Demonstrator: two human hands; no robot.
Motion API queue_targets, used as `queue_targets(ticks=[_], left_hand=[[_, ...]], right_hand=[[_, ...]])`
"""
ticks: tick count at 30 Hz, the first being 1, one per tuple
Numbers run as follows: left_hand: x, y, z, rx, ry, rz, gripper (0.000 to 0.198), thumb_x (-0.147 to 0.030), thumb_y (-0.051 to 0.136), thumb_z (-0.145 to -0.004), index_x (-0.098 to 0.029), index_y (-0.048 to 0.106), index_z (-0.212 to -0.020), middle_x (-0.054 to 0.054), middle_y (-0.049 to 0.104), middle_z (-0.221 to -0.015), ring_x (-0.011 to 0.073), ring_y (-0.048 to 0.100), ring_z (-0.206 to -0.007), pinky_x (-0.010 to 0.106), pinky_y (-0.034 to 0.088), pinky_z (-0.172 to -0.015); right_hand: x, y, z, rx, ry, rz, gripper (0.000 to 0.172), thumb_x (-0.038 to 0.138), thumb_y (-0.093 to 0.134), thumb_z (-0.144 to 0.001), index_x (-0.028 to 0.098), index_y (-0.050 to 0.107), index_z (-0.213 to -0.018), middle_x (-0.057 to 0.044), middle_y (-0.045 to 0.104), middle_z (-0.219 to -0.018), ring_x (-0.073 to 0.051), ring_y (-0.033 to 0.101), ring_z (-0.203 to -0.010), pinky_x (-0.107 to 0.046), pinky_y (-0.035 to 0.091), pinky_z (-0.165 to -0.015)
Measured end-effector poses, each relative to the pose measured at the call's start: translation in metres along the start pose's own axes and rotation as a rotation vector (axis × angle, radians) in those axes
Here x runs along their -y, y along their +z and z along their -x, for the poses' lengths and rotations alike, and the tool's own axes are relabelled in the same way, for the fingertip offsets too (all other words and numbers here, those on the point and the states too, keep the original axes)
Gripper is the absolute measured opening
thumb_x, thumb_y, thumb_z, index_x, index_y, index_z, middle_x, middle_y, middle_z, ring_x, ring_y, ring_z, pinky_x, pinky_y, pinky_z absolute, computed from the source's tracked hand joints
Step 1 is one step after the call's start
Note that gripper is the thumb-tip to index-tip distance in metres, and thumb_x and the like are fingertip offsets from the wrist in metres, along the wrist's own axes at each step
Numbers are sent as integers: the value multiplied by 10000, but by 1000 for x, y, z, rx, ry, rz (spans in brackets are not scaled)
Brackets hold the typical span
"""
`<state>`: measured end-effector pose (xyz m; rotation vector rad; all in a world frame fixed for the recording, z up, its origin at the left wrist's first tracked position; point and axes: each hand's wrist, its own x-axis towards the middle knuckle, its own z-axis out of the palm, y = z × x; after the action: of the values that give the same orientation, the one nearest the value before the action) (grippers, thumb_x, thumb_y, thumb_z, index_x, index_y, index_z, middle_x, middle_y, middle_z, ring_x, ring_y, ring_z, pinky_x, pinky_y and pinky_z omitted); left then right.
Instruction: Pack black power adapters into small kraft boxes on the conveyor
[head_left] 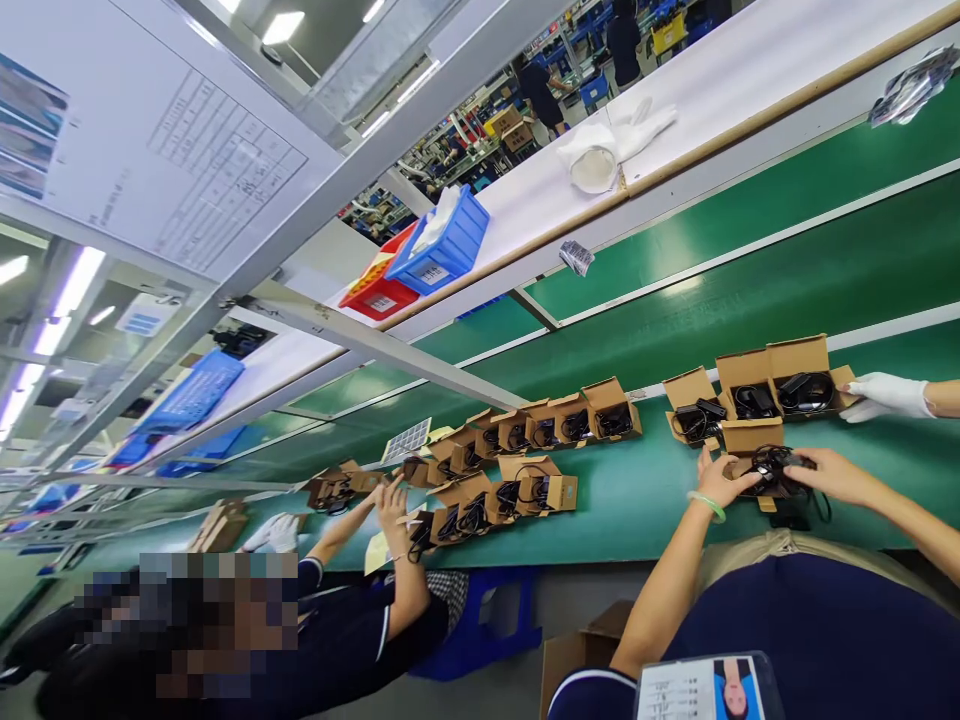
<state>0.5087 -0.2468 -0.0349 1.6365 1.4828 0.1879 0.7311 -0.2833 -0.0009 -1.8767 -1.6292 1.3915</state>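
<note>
A small open cardboard box (752, 436) sits before me on the green bench, with a black cable bundle (771, 462) at its opening. My left hand (721, 484), with a pale green band at the wrist, grips the box's left side, its thumb reaching towards the cable. From the right, my right hand (834, 474) is closed on the cable bundle; its fingertips are partly hidden. A dark block (790, 516) and a loop of cable hang below, close to my body. Just behind stand open boxes with black adapters and cables (752, 401).
A co-worker's white-gloved hand (889, 395) touches the rightmost box. Rows of filled open boxes (540, 432) line the bench at left, where another person's hands (394, 510) work. Blue bin (442, 245) and red bin (379, 290) stand on the shelf; a metal frame (390, 345) crosses above.
</note>
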Motion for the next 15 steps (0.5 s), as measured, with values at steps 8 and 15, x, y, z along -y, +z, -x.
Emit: queue_targets(ticks=[8,15], left_hand=[[-15,38,1,52,339,-414,374,-431,552,-818,-180,585,-1093,115,569,-1105,248,500,-1105,387,430,-972],[-17,71,-46,527,239,-703,1010,-574,763,-521,-112,387,-1336,202,467,-1336,353,404,-1273,476,338,-1063]], right_hand=[[-2,-53,39,-7,182,-744,305,484,631,-727,182,665,-746,-60,655,-791,-149,529,-649,-239,418,-517],[18,-57,53,-15,193,-884,294,436,690,-686,184,691,-837,-65,670,-847,-180,559,-755,-224,480,-542]])
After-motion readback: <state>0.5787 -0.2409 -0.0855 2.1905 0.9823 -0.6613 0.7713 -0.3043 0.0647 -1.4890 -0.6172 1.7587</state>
